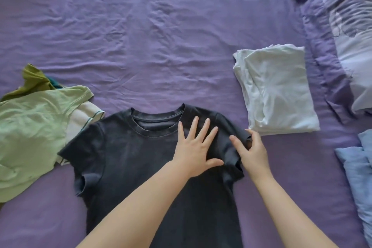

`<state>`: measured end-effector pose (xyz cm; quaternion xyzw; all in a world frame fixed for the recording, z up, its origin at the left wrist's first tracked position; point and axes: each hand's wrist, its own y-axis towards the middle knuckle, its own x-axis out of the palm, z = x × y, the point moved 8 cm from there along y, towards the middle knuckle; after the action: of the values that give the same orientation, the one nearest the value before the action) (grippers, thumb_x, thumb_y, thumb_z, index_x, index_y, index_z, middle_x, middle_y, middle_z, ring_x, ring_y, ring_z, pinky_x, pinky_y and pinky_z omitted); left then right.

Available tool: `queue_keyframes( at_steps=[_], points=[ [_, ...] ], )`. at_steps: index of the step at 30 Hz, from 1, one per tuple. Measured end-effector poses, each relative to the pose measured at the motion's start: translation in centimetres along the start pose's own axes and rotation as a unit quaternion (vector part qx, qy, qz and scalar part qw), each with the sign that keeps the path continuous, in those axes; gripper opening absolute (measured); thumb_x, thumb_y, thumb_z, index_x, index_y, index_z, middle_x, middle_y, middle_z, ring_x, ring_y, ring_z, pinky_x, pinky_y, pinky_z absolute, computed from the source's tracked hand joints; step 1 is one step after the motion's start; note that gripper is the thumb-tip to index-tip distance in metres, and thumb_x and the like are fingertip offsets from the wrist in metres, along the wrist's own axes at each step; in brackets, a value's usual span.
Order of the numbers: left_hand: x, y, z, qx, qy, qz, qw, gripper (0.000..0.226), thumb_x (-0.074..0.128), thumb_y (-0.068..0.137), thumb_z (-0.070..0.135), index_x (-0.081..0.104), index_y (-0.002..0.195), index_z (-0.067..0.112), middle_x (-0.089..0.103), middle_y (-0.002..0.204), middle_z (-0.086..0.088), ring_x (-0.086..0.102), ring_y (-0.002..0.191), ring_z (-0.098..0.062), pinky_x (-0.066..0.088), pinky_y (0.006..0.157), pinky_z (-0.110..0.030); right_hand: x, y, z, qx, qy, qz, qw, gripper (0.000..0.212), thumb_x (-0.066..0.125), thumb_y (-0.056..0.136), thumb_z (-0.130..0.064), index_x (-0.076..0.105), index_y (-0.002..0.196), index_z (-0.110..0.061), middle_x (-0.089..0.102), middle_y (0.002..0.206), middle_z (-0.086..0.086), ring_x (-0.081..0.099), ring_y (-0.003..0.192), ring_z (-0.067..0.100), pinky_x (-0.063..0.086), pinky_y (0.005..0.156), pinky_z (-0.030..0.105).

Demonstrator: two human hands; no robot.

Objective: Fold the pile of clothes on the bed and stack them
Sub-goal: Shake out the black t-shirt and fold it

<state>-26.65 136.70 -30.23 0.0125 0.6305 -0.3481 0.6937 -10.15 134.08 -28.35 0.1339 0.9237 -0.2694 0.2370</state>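
A dark grey T-shirt (128,159) lies spread flat, front up, on the purple bed sheet (153,36), collar pointing away from me. My left hand (196,150) presses flat on its right shoulder with fingers spread. My right hand (251,151) pinches the edge of the shirt's right sleeve. A folded white garment (277,88) lies to the right of the shirt. An unfolded pile with a light green top (32,131), an olive piece and a white piece sits at the left, touching the shirt's left sleeve.
A crumpled light blue garment (358,177) lies at the right edge. A purple and white patterned duvet (346,16) is bunched along the far right. The wrinkled sheet stretches across the far half of the bed.
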Motion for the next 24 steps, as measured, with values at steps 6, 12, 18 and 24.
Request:
queue_keyframes(
  at_steps=[6,12,18,24],
  points=[
    [0.3,1.7,-0.4,-0.054,0.019,-0.02,0.998,0.115,0.037,0.068,0.088,-0.023,0.146,0.031,-0.032,0.153,0.0,-0.032,0.139,-0.032,-0.02,0.103,-0.068,1.5,-1.3,1.0,-0.035,-0.113,-0.03,0.993,0.059,0.066,0.086,-0.019,0.038,0.138,-0.021,0.058,0.121,0.001,0.053,0.113,0.019,0.039,0.084,0.025],
    [-1.3,-0.4,-1.5,-0.07,-0.03,0.021,0.997,0.082,0.034,0.088,0.068,-0.003,0.151,0.031,-0.013,0.16,-0.004,-0.019,0.145,-0.028,-0.01,0.112,-0.06,2.2,-1.6,-1.7,-0.076,-0.101,-0.001,0.992,0.055,0.061,0.087,-0.015,0.042,0.139,-0.016,0.053,0.129,0.002,0.049,0.117,0.017,0.033,0.09,0.019],
    [1.2,-8.1,-6.4,-0.127,-0.012,0.002,0.992,0.072,0.029,0.094,0.061,-0.004,0.151,0.031,-0.015,0.159,-0.005,-0.017,0.145,-0.028,-0.007,0.114,-0.055,7.1,-4.2,-5.5,-0.219,-0.236,-0.076,0.944,0.053,0.053,0.094,-0.035,0.042,0.141,-0.014,0.048,0.132,0.001,0.045,0.121,0.017,0.04,0.1,0.036],
    [2.8,-12.8,-10.5,-0.152,0.025,0.003,0.988,0.065,0.023,0.097,0.057,-0.004,0.151,0.032,-0.012,0.16,-0.004,-0.015,0.146,-0.031,-0.008,0.112,-0.058,10.7,-4.0,-1.4,-0.219,-0.528,-0.156,0.806,0.079,0.002,0.087,-0.069,-0.015,0.148,-0.021,-0.023,0.155,-0.002,-0.025,0.142,0.016,-0.012,0.115,0.047]
  ],
)
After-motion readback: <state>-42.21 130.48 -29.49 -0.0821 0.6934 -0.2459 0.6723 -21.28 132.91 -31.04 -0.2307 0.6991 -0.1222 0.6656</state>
